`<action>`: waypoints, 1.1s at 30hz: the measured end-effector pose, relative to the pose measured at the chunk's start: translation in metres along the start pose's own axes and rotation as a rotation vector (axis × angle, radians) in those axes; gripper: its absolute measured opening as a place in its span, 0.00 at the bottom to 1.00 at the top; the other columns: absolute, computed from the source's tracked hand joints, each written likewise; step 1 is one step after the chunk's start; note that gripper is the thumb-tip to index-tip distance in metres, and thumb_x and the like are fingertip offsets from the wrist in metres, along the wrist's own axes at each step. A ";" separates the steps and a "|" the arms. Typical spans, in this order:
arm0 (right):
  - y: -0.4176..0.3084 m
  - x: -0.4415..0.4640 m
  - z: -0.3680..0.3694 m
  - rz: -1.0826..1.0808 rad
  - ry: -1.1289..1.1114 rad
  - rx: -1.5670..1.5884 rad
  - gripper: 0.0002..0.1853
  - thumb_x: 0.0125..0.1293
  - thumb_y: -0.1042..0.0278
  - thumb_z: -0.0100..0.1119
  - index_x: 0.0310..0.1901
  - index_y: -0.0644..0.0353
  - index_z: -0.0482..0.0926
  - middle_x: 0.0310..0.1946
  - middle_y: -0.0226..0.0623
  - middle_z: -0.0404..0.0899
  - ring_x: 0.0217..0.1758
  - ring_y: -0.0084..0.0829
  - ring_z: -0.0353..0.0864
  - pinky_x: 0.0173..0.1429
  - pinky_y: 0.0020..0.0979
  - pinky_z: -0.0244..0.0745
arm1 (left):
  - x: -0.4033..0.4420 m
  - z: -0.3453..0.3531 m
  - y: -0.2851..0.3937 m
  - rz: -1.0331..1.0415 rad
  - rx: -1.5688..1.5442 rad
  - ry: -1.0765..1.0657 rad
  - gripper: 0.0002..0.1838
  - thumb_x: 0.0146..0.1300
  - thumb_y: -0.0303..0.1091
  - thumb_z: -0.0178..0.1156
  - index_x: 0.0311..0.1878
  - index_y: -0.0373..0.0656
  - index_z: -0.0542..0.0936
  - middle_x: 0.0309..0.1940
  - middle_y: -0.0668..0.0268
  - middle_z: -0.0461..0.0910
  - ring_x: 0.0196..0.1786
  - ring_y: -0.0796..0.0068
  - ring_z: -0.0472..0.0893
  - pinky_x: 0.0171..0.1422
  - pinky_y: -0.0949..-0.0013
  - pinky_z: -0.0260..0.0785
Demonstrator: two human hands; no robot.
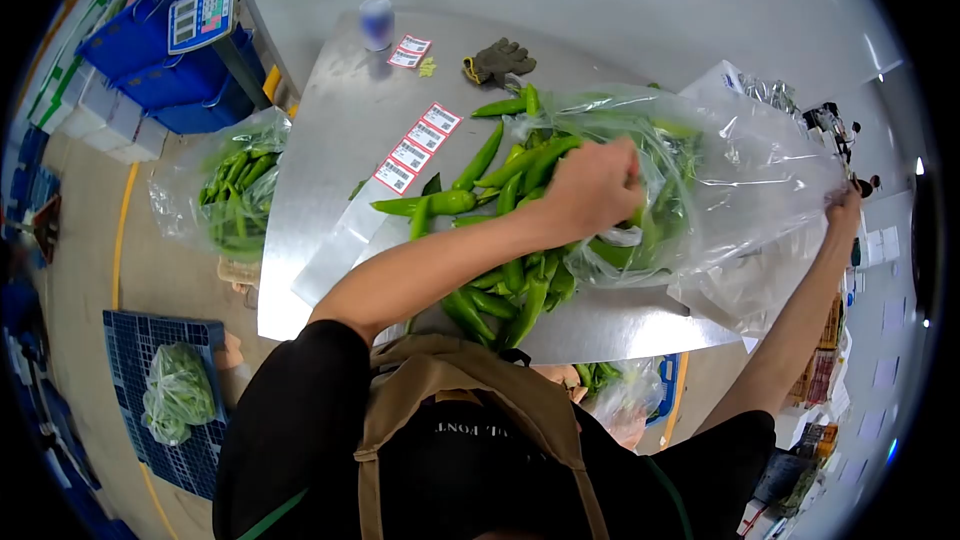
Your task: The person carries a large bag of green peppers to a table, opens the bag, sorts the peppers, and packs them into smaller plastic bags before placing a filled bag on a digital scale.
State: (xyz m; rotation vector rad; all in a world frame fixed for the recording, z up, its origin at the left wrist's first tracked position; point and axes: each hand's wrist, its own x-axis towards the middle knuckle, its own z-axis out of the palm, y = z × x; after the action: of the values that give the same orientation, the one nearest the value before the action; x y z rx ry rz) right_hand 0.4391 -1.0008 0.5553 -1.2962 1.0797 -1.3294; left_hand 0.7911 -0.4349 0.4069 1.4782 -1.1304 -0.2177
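Observation:
A large clear plastic bag [740, 180] lies on its side over the metal table, with green peppers inside its left part. At the bag's left end, my left hand [597, 185] is closed in a slightly blurred fist; what it holds is hidden. My right hand [846, 202] pinches the far right end of the bag, drawn out to the right. Loose green peppers [510, 200] are heaped left of the bag, some beneath my left forearm. A strip of printed labels [418, 148] rests beside the heap.
The metal table [320, 150] also bears a dark glove [500, 61], a cup [377, 24] and two more labels [410, 51]. Left of it are a scale display [201, 16], blue crates [180, 70] and a bag of peppers [238, 185]. Another bag [180, 395] sits on a blue pallet [125, 340].

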 end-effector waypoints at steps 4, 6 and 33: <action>0.026 -0.139 0.039 -0.273 0.021 -0.706 0.13 0.57 0.61 0.61 0.35 0.64 0.77 0.18 0.26 0.69 0.16 0.20 0.66 0.19 0.25 0.58 | -0.005 0.091 -0.027 -0.029 0.092 -0.137 0.05 0.52 0.31 0.56 0.31 0.41 0.75 0.23 0.55 0.78 0.28 0.51 0.78 0.34 0.55 0.71; 0.051 -0.188 0.053 -0.228 -0.056 -0.729 0.17 0.56 0.60 0.62 0.41 0.66 0.76 0.19 0.29 0.71 0.17 0.21 0.68 0.21 0.25 0.61 | -0.020 0.122 -0.035 -0.045 0.060 -0.272 0.08 0.55 0.32 0.55 0.37 0.41 0.75 0.29 0.54 0.78 0.34 0.50 0.79 0.39 0.54 0.71; 0.205 -0.658 0.172 0.289 -0.330 -0.285 0.17 0.61 0.61 0.61 0.41 0.69 0.76 0.35 0.33 0.76 0.32 0.24 0.70 0.37 0.27 0.67 | -0.291 -0.229 -0.162 -0.642 0.976 0.330 0.16 0.54 0.26 0.57 0.46 0.31 0.74 0.35 0.45 0.76 0.39 0.44 0.75 0.45 0.52 0.67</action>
State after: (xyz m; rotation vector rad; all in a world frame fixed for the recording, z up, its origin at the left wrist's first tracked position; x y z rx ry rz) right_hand 0.6098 -0.3788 0.2580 -1.4415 1.1941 -0.7359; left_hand 0.8838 -0.0993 0.2013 2.6100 -0.4336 0.1806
